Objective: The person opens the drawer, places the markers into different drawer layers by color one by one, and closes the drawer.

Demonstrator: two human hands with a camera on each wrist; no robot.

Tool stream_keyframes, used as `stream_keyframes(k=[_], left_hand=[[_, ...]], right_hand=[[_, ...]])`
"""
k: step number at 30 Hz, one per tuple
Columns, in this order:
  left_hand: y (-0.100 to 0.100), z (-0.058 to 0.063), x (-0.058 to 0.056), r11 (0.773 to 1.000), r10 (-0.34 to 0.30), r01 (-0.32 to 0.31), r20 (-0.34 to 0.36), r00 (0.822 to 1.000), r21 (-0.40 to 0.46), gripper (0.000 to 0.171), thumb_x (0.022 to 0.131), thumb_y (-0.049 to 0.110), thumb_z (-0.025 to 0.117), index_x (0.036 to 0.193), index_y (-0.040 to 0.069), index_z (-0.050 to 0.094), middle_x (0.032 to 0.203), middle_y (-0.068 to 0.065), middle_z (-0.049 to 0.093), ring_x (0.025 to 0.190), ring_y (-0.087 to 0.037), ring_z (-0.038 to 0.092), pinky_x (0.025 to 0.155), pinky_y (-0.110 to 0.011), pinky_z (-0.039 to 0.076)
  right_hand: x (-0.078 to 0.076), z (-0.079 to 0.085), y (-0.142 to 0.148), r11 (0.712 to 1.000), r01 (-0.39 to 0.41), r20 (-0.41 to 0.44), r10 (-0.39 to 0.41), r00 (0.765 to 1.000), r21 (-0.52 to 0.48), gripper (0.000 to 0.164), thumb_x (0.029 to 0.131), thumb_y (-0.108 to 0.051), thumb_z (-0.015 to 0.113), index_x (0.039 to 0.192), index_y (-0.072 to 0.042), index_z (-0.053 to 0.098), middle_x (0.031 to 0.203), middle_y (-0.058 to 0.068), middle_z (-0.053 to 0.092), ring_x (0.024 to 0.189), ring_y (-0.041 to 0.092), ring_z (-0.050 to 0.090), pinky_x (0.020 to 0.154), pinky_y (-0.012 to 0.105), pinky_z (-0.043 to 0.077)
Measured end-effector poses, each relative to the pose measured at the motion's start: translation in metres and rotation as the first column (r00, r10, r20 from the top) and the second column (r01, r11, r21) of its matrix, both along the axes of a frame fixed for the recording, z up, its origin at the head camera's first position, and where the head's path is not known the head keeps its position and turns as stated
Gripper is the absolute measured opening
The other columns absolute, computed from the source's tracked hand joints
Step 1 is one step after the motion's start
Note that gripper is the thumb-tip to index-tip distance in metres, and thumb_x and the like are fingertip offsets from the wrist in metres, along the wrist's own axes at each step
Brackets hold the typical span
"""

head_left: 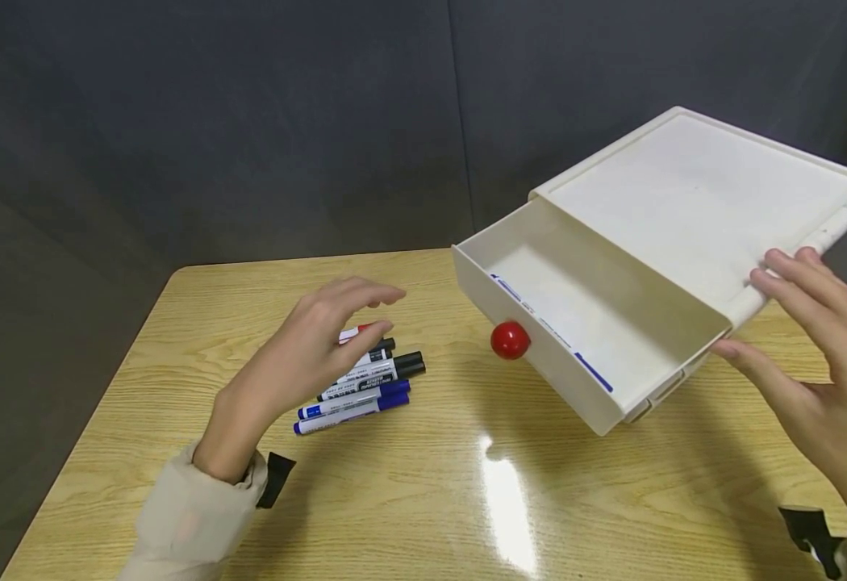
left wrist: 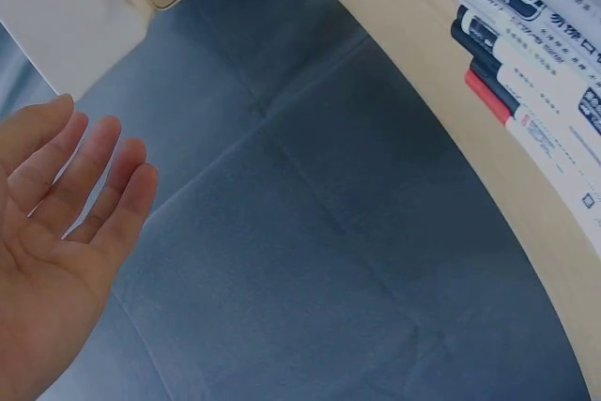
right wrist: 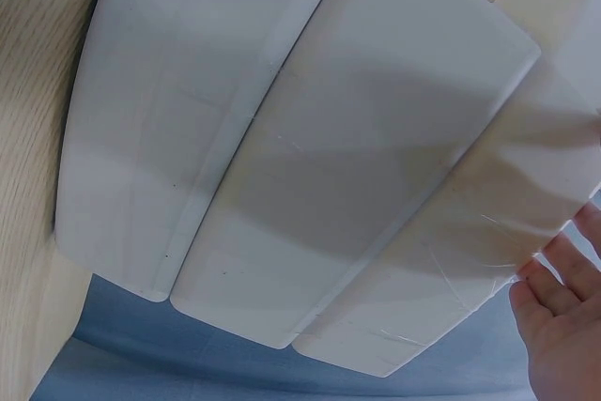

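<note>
A white drawer unit (head_left: 707, 186) stands on the right with its top drawer (head_left: 540, 371) pulled out; a round red knob (head_left: 510, 340) sits on the drawer front. Inside, along the front wall, lies a white-and-blue marker (head_left: 550, 331), partly hidden by that wall. My right hand (head_left: 830, 347) rests its fairly straight fingers on the unit's top edge, thumb lower at the side. The left hand (head_left: 307, 347) hovers over a group of whiteboard markers (head_left: 354, 410), fingers loosely bent with nothing between them. In the left wrist view its palm (left wrist: 56, 260) is bare.
Blue, black and red-capped markers (left wrist: 545, 63) lie side by side on the wooden table (head_left: 394, 500). A dark cloth (head_left: 307, 129) hangs behind the table. The unit's white side panels (right wrist: 357, 147) fill much of the right wrist view.
</note>
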State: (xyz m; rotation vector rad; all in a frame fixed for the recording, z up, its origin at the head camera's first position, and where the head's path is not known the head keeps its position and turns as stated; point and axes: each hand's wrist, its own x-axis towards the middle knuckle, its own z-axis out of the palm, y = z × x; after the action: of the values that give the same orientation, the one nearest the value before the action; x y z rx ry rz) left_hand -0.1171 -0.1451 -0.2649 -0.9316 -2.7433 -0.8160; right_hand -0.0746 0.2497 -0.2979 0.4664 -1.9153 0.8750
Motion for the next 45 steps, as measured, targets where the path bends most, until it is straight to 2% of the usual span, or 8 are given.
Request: stream_keyframes(k=[11,21,30,37,45], left_hand=[[-0.009,-0.01,0.005,0.999,0.044,-0.043,0.058,0.997,-0.021,0.038,0.094,0.01,0.067,0.132,0.006,0.062,0.133,-0.009,0.064,0.127,-0.026,0.058,0.107,-0.047,0.048],[-0.019,-0.024,0.007,0.998,0.064,-0.063,0.08,0.995,-0.022,0.032,0.096,0.011,0.065,0.128,0.008,0.064,0.127,-0.007,0.067,0.121,-0.025,0.061,0.103,-0.046,0.05],[-0.027,-0.033,0.01,0.998,0.058,-0.058,0.111,0.992,-0.011,0.038,0.094,0.009,0.067,0.132,0.009,0.062,0.13,-0.007,0.066,0.122,-0.024,0.061,0.102,-0.045,0.051],[-0.034,-0.039,0.013,0.996,0.086,-0.084,0.119,0.989,-0.024,0.032,0.095,0.009,0.066,0.127,0.008,0.064,0.127,-0.007,0.068,0.117,-0.026,0.064,0.097,-0.047,0.053],[-0.042,-0.044,0.017,0.99,0.136,-0.131,0.172,0.976,-0.044,0.032,0.095,0.011,0.066,0.127,0.009,0.065,0.127,-0.009,0.067,0.119,-0.028,0.063,0.097,-0.049,0.053]], right_hand=[[-0.002,-0.002,0.002,1.0,0.0,-0.006,0.0,1.0,0.012,0.079,0.087,-0.059,0.063,0.109,0.016,0.066,0.124,0.027,0.065,0.134,0.017,0.053,0.118,0.033,0.037],[-0.002,-0.004,0.005,0.999,0.014,0.009,-0.014,1.0,0.032,0.079,0.087,-0.06,0.062,0.111,0.015,0.066,0.125,0.028,0.065,0.135,0.018,0.052,0.118,0.032,0.037],[-0.001,0.0,0.0,1.0,0.005,-0.007,-0.005,1.0,0.007,0.078,0.087,-0.059,0.063,0.11,0.016,0.066,0.124,0.027,0.065,0.134,0.018,0.053,0.118,0.032,0.038],[-0.001,0.001,-0.003,1.0,0.0,-0.015,0.0,1.0,-0.008,0.079,0.086,-0.059,0.064,0.108,0.016,0.066,0.124,0.026,0.066,0.133,0.018,0.054,0.118,0.033,0.038],[-0.002,0.001,-0.005,1.0,-0.004,-0.032,0.004,0.999,-0.017,0.078,0.086,-0.059,0.065,0.107,0.016,0.066,0.122,0.027,0.066,0.132,0.019,0.055,0.117,0.034,0.038]])
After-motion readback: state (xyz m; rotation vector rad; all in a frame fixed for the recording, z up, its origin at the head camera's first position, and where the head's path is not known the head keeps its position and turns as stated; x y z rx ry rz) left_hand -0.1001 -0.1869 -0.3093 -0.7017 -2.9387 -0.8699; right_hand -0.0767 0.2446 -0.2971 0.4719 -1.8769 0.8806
